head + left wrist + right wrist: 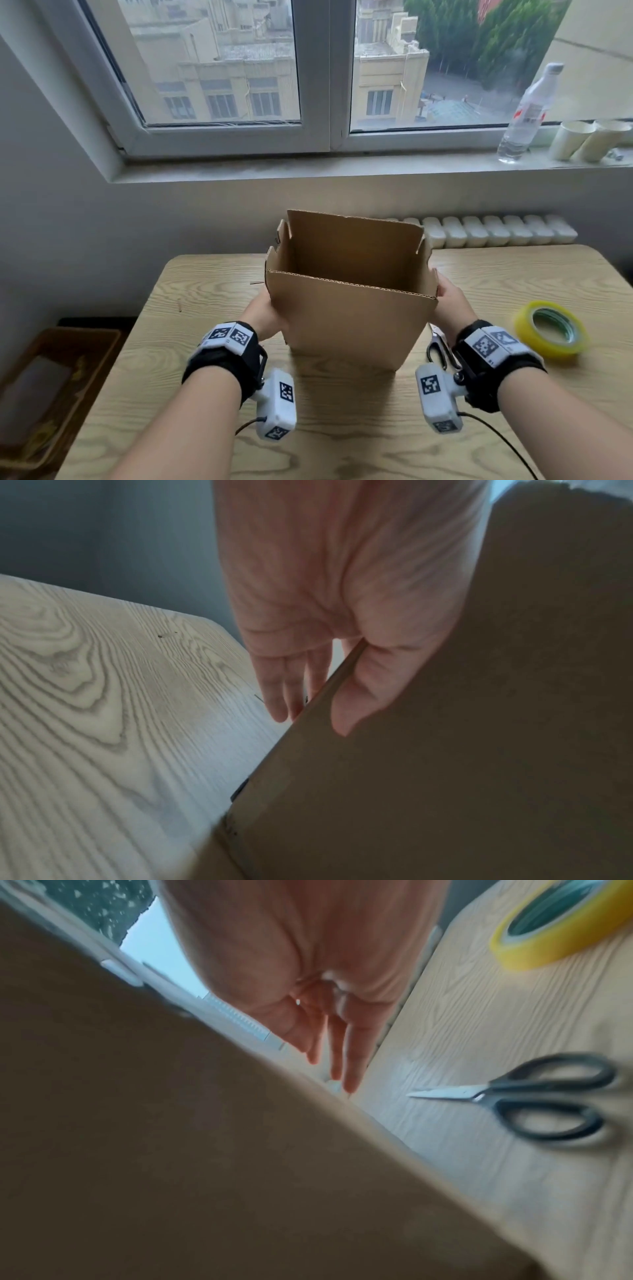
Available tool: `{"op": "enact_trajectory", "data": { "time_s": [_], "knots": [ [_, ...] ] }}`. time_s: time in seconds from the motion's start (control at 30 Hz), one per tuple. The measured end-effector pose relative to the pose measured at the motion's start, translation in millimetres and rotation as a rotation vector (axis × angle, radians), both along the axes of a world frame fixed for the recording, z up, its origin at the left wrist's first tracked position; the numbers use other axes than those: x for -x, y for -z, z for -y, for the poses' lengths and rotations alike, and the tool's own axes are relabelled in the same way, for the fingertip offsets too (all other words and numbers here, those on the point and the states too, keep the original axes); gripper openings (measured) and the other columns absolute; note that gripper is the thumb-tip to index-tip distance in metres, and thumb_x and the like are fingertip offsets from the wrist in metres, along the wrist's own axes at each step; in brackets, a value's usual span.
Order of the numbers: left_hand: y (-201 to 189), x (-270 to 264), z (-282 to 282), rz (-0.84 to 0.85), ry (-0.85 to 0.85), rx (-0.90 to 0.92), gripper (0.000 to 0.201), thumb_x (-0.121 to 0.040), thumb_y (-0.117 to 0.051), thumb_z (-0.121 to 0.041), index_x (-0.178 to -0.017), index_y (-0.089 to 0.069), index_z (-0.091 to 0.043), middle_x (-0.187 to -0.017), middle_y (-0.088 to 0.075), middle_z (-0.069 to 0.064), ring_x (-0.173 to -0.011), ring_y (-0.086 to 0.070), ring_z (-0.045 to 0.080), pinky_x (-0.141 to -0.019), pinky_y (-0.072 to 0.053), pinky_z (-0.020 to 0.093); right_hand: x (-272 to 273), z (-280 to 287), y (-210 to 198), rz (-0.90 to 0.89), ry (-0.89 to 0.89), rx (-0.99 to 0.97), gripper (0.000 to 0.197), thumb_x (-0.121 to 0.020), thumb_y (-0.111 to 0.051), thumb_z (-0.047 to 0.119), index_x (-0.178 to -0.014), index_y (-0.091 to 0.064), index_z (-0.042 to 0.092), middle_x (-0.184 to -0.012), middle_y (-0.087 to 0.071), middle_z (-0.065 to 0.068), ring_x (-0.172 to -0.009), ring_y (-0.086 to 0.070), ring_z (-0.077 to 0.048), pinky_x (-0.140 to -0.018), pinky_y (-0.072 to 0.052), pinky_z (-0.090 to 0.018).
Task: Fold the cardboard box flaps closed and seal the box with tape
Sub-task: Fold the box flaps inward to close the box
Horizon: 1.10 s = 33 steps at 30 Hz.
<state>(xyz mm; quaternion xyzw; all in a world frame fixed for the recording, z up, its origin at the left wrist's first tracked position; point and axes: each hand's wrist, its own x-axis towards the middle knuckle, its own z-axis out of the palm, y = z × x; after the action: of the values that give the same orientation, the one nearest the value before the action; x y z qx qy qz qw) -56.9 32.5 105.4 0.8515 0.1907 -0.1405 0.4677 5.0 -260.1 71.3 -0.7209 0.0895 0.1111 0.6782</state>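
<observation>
A brown cardboard box (349,315) stands upright in the middle of the wooden table (205,291), its top flaps up and its inside bare. My left hand (263,313) holds its left front corner. In the left wrist view the thumb lies on the near face of the box (479,750) and the fingers (277,696) on the side wall. My right hand (448,301) rests against the right wall with straight fingers (352,1064) beside the box (171,1150). A yellow tape roll (549,329) (548,926) lies flat on the table to the right.
Black-handled scissors (440,346) (534,1096) lie between the box and the tape. On the window sill stand a plastic bottle (529,113) and paper cups (589,140). A radiator (496,231) runs behind the table. A brown bin (51,394) sits on the floor at the left.
</observation>
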Motion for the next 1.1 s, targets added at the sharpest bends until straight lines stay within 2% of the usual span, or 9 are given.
{"op": "enact_trajectory", "data": {
  "time_s": [0.1, 0.23, 0.3, 0.43, 0.5, 0.6, 0.77, 1.0, 1.1],
  "knots": [
    [14.0, 3.0, -6.2, -0.016, 0.058, -0.049, 0.042, -0.064, -0.058, 0.024, -0.086, -0.049, -0.010, -0.067, -0.055, 0.004, -0.058, -0.056, 0.010, -0.044, -0.044, 0.012, 8.8, 13.7, 17.7, -0.062, -0.036, 0.145, 0.075, -0.082, -0.033, -0.023, -0.140, -0.047, 0.021, -0.135, -0.056, -0.003, -0.118, -0.057, -0.023, -0.078, -0.051, -0.034],
    [30.6, 1.8, -6.4, -0.084, 0.080, -0.109, 0.043, -0.060, -0.061, 0.018, -0.088, -0.052, -0.012, -0.080, -0.060, 0.006, -0.076, -0.057, 0.022, -0.056, -0.046, 0.023, 27.2, 17.3, 40.0, -0.116, -0.149, 0.273, 0.093, -0.071, -0.032, -0.030, -0.147, -0.036, 0.023, -0.146, -0.043, 0.000, -0.129, -0.049, -0.020, -0.091, -0.048, -0.034],
    [35.2, 2.2, -2.2, -0.082, 0.072, -0.125, 0.043, -0.063, -0.063, 0.017, -0.090, -0.050, -0.014, -0.080, -0.058, 0.000, -0.079, -0.054, 0.020, -0.054, -0.039, 0.020, 33.1, 11.0, 40.2, -0.119, -0.206, 0.295, 0.084, -0.072, -0.038, -0.029, -0.139, -0.042, 0.022, -0.135, -0.050, 0.006, -0.123, -0.049, -0.015, -0.091, -0.048, -0.030],
    [42.4, -1.6, 7.6, -0.061, 0.073, -0.106, 0.047, -0.063, -0.061, 0.018, -0.096, -0.047, -0.012, -0.077, -0.052, -0.006, -0.081, -0.052, 0.016, -0.056, -0.036, 0.018, 30.9, -3.4, 27.0, -0.035, -0.256, 0.421, 0.035, -0.067, -0.054, -0.017, -0.079, -0.050, 0.015, -0.075, -0.053, 0.001, -0.078, -0.051, -0.019, -0.054, -0.041, -0.018],
    [47.8, -5.1, 9.6, -0.054, 0.078, -0.088, 0.049, -0.059, -0.060, 0.018, -0.097, -0.049, -0.011, -0.077, -0.055, -0.003, -0.084, -0.056, 0.020, -0.059, -0.039, 0.020, 26.4, -6.7, 25.6, -0.010, -0.286, 0.452, 0.041, -0.062, -0.055, -0.025, -0.071, -0.048, 0.014, -0.072, -0.053, -0.004, -0.073, -0.052, -0.020, -0.052, -0.041, -0.022],
    [52.5, -8.6, 8.3, -0.044, 0.069, -0.066, 0.049, -0.063, -0.058, 0.020, -0.099, -0.047, -0.012, -0.074, -0.056, 0.000, -0.070, -0.053, 0.012, -0.056, -0.041, 0.017, 22.1, -3.9, 29.1, -0.034, -0.309, 0.489, 0.045, -0.059, -0.059, -0.028, -0.077, -0.052, 0.013, -0.076, -0.056, -0.001, -0.075, -0.053, -0.016, -0.054, -0.040, -0.023],
    [55.3, -7.9, 5.2, -0.064, 0.080, -0.080, 0.053, -0.067, -0.061, 0.021, -0.106, -0.045, -0.013, -0.078, -0.051, -0.005, -0.081, -0.051, 0.014, -0.055, -0.035, 0.013, 25.3, 4.6, 47.7, -0.161, -0.284, 0.427, 0.083, -0.063, -0.067, -0.019, -0.135, -0.042, 0.016, -0.113, -0.060, 0.008, -0.116, -0.054, -0.016, -0.075, -0.049, -0.022],
    [79.7, -8.0, 8.0, -0.104, 0.054, -0.093, 0.056, -0.068, -0.066, 0.015, -0.114, -0.049, -0.013, -0.084, -0.051, -0.007, -0.093, -0.050, 0.019, -0.069, -0.038, 0.022, 33.4, -4.3, 36.4, -0.166, -0.339, 0.551, 0.057, -0.069, -0.070, -0.014, -0.118, -0.052, 0.007, -0.094, -0.058, 0.002, -0.088, -0.057, -0.012, -0.049, -0.037, -0.003],
    [84.4, -6.0, 11.6, -0.102, 0.043, -0.103, 0.045, -0.071, -0.062, 0.015, -0.103, -0.046, -0.012, -0.080, -0.050, -0.006, -0.088, -0.050, 0.019, -0.059, -0.037, 0.024, 38.1, -10.8, 21.9, -0.132, -0.391, 0.612, 0.034, -0.078, -0.067, -0.009, -0.108, -0.054, 0.003, -0.089, -0.050, -0.004, -0.066, -0.043, -0.001, -0.044, -0.032, 0.001]
  ]
}}
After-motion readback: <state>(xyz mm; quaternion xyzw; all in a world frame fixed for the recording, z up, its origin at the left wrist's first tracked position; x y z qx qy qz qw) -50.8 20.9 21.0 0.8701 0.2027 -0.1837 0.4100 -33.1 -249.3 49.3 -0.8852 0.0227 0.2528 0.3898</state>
